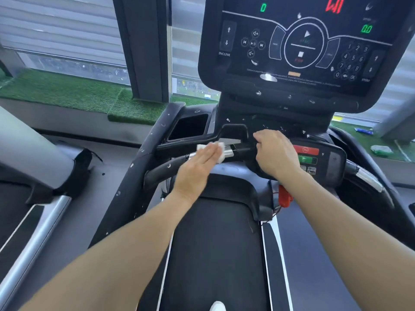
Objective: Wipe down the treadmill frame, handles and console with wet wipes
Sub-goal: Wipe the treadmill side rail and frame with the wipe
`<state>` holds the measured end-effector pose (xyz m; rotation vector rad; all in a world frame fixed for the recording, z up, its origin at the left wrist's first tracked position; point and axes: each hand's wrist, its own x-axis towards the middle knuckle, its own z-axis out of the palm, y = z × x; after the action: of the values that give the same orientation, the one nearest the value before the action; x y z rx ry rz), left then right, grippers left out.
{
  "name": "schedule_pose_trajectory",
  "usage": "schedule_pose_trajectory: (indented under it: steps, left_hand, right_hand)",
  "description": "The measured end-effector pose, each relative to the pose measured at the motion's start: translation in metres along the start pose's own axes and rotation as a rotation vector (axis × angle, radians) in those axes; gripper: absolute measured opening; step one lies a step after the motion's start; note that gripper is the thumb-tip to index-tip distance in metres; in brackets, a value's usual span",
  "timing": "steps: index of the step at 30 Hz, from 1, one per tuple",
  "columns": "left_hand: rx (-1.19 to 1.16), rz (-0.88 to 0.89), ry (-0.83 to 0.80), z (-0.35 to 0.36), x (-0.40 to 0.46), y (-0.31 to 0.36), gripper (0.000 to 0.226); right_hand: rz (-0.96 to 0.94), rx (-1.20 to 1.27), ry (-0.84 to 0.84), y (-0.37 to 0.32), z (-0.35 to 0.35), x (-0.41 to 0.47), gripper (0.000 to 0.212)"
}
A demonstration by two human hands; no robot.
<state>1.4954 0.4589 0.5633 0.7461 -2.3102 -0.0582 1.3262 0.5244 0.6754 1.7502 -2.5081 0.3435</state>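
My left hand [198,163] lies flat with straight fingers, pressing a white wet wipe [221,151] onto the black front handlebar [161,170] of the treadmill, beside its silver sensor section. My right hand [275,153] curls over the same bar near its centre, just left of the red and green button panel [306,154]. The black console [298,46] with lit green and red digits rises above both hands. Most of the wipe is hidden under my left fingers.
An empty cup holder [188,127] sits left of the console neck. A red safety clip [284,196] hangs under the right hand. The running belt [215,243] stretches below. Another treadmill [33,176] stands to the left. A green wipes pack [381,150] lies on the turf ledge at right.
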Motion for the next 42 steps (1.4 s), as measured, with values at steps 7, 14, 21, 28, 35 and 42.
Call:
schedule_pose_trajectory:
  steps: [7,14,21,28,35,42]
  left_hand:
    - [-0.065,-0.126,0.062,0.006,-0.004,0.005,0.073]
    - [-0.135,-0.263,-0.002,-0.018,-0.015,-0.033,0.034]
    - [-0.161,-0.637,-0.221,-0.042,-0.006,-0.047,0.033]
    - [-0.337,-0.606,-0.369,-0.045,0.022,-0.044,0.041]
    - [-0.261,-0.785,-0.346,-0.053,-0.006,-0.067,0.043]
    - [-0.315,-0.721,-0.329,-0.053,-0.006,-0.062,0.031]
  right_hand:
    - [-0.085,-0.032,0.031,-0.016,0.01,-0.004,0.028]
    - [-0.081,0.0,-0.005,-0.035,0.02,0.002,0.022]
    - [-0.088,-0.072,-0.007,-0.042,0.039,0.004,0.043]
    - [-0.055,-0.065,-0.028,-0.052,0.041,0.006,0.038]
    - [-0.02,-0.053,-0.017,-0.053,0.04,0.004,0.035]
    - [-0.027,-0.066,0.0,-0.054,0.042,0.003,0.035]
